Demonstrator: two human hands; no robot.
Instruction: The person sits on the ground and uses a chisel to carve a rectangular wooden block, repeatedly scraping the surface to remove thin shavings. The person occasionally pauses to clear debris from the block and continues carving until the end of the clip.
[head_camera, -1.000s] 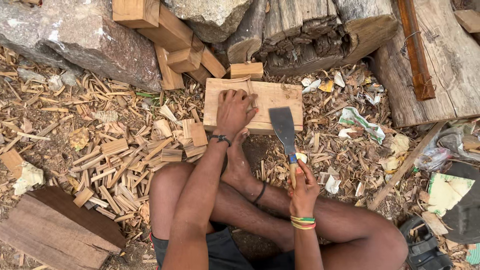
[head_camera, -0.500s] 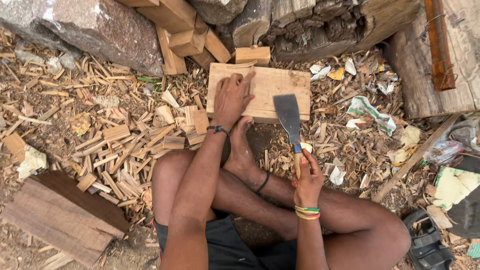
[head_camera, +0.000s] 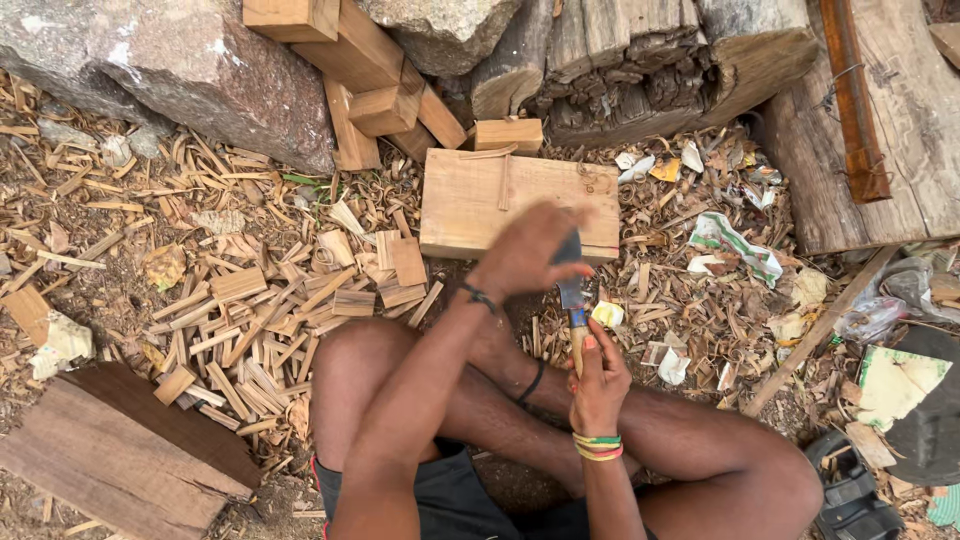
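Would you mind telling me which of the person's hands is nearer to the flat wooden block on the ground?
Left. The left hand hovers over the near edge of the wooden block, beside the blade; the right hand grips the tool's handle lower down, clear of the block.

A: Behind the wooden block (head_camera: 480, 200)?
B: Closed off. Rock (head_camera: 170, 70), offcuts (head_camera: 385, 105) and a log (head_camera: 640, 60) stand just beyond its far edge.

A: Left side?
B: Piled wood chips (head_camera: 260, 310), low, passable from above.

A: Right side?
B: Loose scraps (head_camera: 720, 240), then a plank (head_camera: 900, 130).

A: Top face of the block?
B: Bare at the left; the left hand (head_camera: 525, 250) and blade (head_camera: 570, 265) overlap its near right edge.
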